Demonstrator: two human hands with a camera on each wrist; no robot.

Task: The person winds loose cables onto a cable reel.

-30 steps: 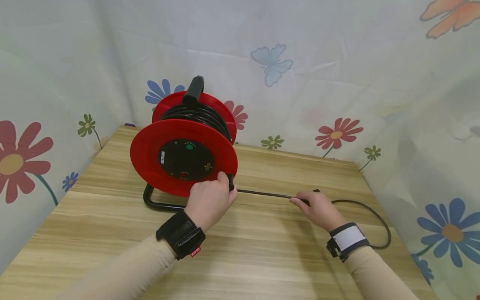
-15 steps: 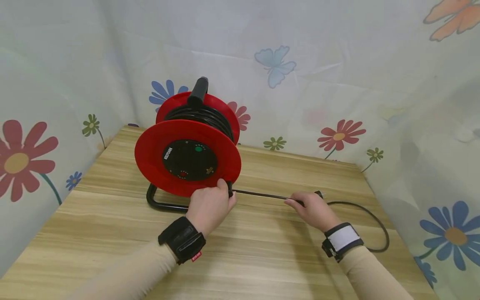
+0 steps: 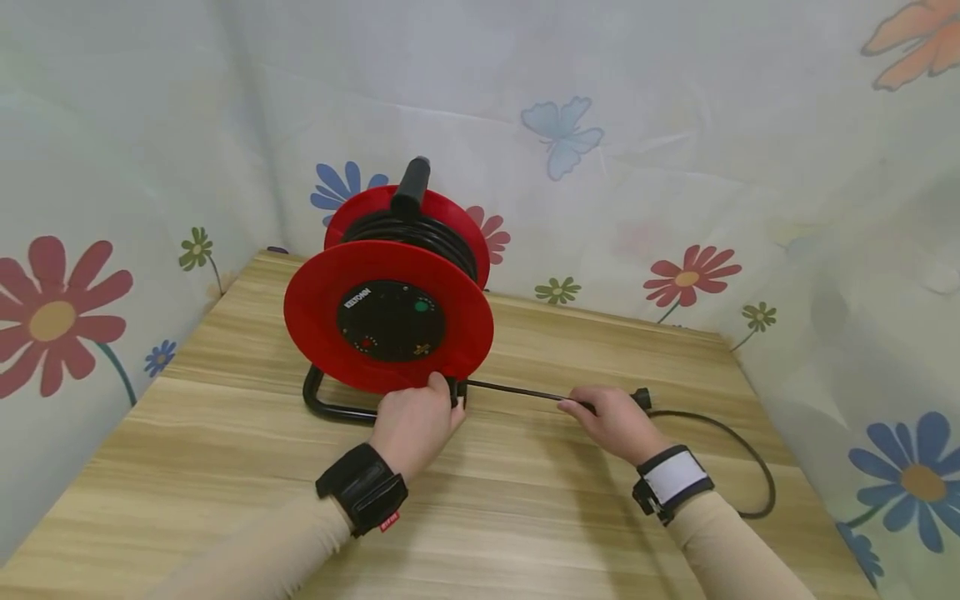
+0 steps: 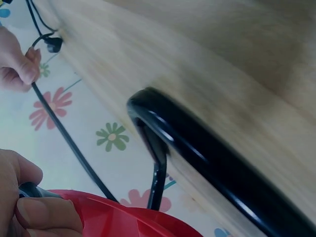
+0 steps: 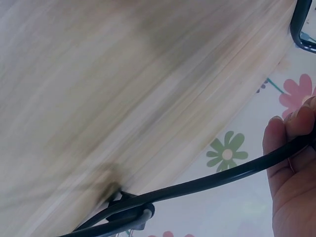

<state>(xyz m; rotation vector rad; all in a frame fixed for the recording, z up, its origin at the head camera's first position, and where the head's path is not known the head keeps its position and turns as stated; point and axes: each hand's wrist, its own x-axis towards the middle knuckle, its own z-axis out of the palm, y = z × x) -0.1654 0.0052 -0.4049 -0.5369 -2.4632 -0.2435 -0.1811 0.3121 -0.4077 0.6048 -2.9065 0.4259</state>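
Observation:
A red cable reel with black cable wound between its two discs stands at the left of the table in the head view. My left hand grips the black crank knob at the lower right of the front disc. From the reel a stretch of black cable runs fairly straight to my right hand, which pinches it between thumb and fingers. In the right wrist view the cable passes through the curled fingers. Just beyond that hand lies the black plug, at the cable's free end.
The reel rests on a black tube stand and has a black carrying handle on top. A loose loop of cable lies on the wooden table at the right. Floral sheeting surrounds the table's back and sides.
The reel's front disc has turned clockwise, the left hand going down and left with the knob. The right hand has come closer to the reel with the cable, and more of the plug shows.

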